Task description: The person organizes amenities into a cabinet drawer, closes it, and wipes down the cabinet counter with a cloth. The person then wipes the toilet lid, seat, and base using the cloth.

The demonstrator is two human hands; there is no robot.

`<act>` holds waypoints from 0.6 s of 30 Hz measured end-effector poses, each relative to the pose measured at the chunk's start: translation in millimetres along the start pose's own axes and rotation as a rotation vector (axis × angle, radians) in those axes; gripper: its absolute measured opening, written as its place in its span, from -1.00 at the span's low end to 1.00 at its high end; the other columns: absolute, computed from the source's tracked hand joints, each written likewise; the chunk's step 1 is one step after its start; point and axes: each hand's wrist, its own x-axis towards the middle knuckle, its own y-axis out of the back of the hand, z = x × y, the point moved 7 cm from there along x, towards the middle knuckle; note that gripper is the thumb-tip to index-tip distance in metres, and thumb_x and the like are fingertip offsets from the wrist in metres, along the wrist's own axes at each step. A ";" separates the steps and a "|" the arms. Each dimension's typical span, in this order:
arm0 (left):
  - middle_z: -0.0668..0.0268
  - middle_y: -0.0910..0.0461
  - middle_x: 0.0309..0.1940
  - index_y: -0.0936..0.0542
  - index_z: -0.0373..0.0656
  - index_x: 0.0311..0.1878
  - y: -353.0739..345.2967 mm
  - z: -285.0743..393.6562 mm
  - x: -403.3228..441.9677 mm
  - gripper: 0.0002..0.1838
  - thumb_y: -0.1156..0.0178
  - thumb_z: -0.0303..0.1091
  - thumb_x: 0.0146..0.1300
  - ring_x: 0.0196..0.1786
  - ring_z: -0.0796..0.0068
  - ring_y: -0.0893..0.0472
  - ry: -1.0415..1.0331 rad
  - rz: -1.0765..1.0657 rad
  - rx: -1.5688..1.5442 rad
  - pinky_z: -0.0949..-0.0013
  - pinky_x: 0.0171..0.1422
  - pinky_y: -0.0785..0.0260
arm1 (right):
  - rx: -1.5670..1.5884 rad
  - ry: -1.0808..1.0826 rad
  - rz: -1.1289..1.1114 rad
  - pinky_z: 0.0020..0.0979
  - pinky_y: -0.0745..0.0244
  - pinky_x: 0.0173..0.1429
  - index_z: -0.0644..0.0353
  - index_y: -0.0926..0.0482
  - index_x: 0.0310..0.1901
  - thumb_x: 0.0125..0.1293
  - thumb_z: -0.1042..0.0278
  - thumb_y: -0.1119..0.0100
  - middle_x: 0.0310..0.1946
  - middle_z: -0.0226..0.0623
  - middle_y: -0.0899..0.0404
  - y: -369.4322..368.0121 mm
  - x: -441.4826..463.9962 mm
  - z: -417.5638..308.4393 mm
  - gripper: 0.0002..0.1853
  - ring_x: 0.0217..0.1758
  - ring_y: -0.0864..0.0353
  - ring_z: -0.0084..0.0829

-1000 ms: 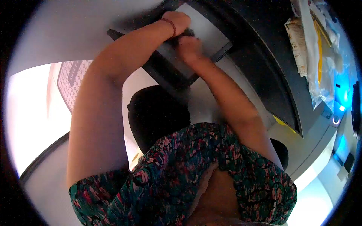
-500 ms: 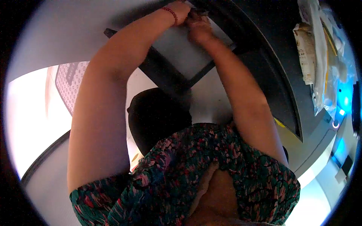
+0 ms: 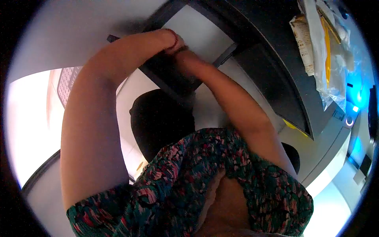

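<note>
A black-edged frame with a pale grey panel [image 3: 201, 29] lies at the top centre. Over its lower part is a dark, soft-looking item [image 3: 167, 73], whose outline merges with the black edge. My left hand [image 3: 176, 44], below a dark red bracelet, is closed on the upper part of this item. Right beside it, my right hand [image 3: 186, 60] is blurred and also closed on the dark item. The two hands touch or nearly touch, and most fingertips are hidden.
Plastic bags and printed packaging [image 3: 323, 51] lie on the dark surface [image 3: 276, 35] at the right. A black rounded object [image 3: 160, 118] sits below the frame. A pink patterned panel [image 3: 68, 85] stands at the left, and a blue light glows far right.
Both hands first moved up to the frame's upper part, then came back down and left. The dark item now covers the lower panel, which was bare half a second ago.
</note>
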 end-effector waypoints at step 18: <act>0.06 -0.62 -0.19 -0.64 -0.18 -0.26 82.4 57.6 -74.9 -0.76 -0.24 -0.37 -0.07 -0.09 0.07 -0.59 -0.278 0.720 -0.543 0.14 -0.04 -0.41 | -0.469 -0.308 -0.171 -0.10 -0.32 0.16 0.18 -0.61 -0.15 0.15 0.39 -0.05 -0.13 -0.16 -0.62 127.1 -102.9 -41.5 -0.75 -0.02 -0.58 -0.14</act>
